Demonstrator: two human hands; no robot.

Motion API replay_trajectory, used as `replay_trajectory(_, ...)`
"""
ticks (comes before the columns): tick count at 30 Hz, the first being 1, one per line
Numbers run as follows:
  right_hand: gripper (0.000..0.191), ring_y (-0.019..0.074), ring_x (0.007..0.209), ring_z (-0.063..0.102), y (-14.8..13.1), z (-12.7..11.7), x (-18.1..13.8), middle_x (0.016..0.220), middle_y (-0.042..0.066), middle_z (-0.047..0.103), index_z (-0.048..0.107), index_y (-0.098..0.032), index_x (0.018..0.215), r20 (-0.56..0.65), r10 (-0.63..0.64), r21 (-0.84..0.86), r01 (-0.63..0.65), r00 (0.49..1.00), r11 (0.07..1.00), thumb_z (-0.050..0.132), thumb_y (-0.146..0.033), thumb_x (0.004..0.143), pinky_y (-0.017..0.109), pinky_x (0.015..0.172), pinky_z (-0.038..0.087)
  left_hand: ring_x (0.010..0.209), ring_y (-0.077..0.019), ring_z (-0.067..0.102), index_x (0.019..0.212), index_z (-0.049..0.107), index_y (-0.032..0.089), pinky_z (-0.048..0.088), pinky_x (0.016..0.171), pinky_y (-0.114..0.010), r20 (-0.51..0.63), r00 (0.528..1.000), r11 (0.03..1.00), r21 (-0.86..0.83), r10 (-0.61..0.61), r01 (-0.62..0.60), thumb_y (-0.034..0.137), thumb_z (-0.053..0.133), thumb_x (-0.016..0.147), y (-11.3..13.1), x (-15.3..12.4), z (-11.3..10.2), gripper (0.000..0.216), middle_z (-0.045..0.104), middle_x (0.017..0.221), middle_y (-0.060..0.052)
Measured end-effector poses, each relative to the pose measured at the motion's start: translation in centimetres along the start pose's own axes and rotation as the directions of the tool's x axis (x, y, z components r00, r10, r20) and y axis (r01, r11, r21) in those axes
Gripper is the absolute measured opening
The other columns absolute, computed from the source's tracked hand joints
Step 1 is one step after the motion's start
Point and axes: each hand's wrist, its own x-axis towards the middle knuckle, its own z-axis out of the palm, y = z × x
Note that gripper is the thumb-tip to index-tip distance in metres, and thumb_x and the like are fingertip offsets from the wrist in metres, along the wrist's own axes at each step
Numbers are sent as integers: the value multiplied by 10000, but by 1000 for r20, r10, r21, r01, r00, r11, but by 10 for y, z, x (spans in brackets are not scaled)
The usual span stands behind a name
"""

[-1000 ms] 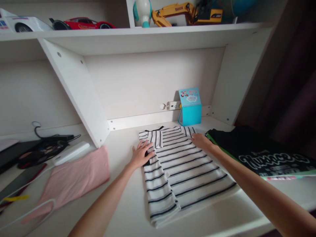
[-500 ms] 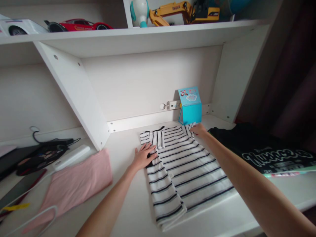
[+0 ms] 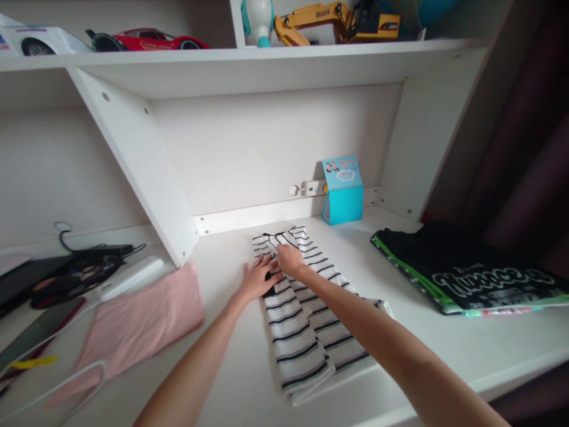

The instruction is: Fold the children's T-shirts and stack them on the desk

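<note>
Head view: striped shirt (image 3: 306,332) lies under both the left hand (image 3: 256,279) and the right hand (image 3: 290,260).

Two bare forearms entering from the bottom edge, no sleeves in view up to the frame edge. Left hand (image 3: 256,280) and right hand (image 3: 290,260) bare: no gloves, watch or bracelets visible. Rings or nail polish possibly absent, fingers too small to tell.

We face a white laminate surface (image 3: 400,249) built into a white back wall (image 3: 267,148), with a slanted white support panel (image 3: 133,160) toward its left edge, a white overhead shelf (image 3: 249,65), and a dark curtain (image 3: 524,148) beyond its right edge.
</note>
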Motion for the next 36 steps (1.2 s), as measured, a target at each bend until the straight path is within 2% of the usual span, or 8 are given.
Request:
replay_trajectory(5,353,242,1022,550,18,-42,-43,1102,132,584,521,-142,1132,86,-135,-13,136,987,991,492,-326,832,309,819,420,1333,-295,175,1310,357,405,115,980,-663,-6,1000,1000,-12,-10,10,628,319,830,1,0,0,531,258,1448,36)
replay_trajectory(10,420,264,1060,516,82,-84,-129,1143,118,570,531,-157,1152,267,-226,10,231,937,973,495,-406,816,365,890,383,1336,-303,157,1324,341,405,97,978,-665,5,1000,998,-53,-15,15,654,299,821,3,-2,-2,562,238,1454,30)
replay_trajectory(14,489,268,1058,511,119,-78,-184,1168,121,548,486,-172,1201,282,-119,47,111,952,993,538,-410,778,381,890,385,1339,-293,155,1316,348,412,99,981,-662,-1,1000,998,-61,-1,1,644,317,823,3,-2,-2,546,239,1453,40)
replay_trajectory(19,343,206,981,541,110,-72,-208,1117,65,562,547,-224,1097,381,-273,256,182,884,949,515,-384,796,315,833,421,1343,-286,142,1322,357,387,103,1013,-618,10,1000,999,-36,-4,4,619,317,839,5,-2,-2,538,232,1458,31)
replay_trajectory(24,267,143,767,595,117,-84,-147,853,32,638,609,-189,972,435,-475,483,247,765,840,458,-363,838,228,672,451,1349,-282,108,1363,272,387,77,1022,-610,-19,1000,1000,-18,-13,13,576,309,867,10,-5,-5,532,192,1472,22)
replay_trajectory(26,234,130,733,603,131,-78,-97,795,25,652,631,-171,890,358,-445,513,225,821,828,446,-305,841,212,669,448,1354,-272,86,1371,228,405,71,1012,-627,-42,999,1000,-11,22,-22,520,273,898,12,-6,-6,489,156,1479,36)
replay_trajectory(29,179,118,664,604,152,-58,-17,715,27,658,642,-142,750,219,-150,419,46,964,907,473,-188,792,189,625,439,1352,-257,115,1361,242,418,61,1013,-626,-16,997,997,-12,76,-76,458,208,928,13,-7,-8,437,149,1479,46)
replay_trajectory(36,394,94,566,576,160,-4,94,764,89,658,491,-46,1176,63,133,369,-147,989,918,335,-67,815,169,499,414,1350,-236,143,1381,205,381,102,1029,-585,39,995,995,-17,96,-95,525,251,901,8,-6,-8,503,144,1481,-2)
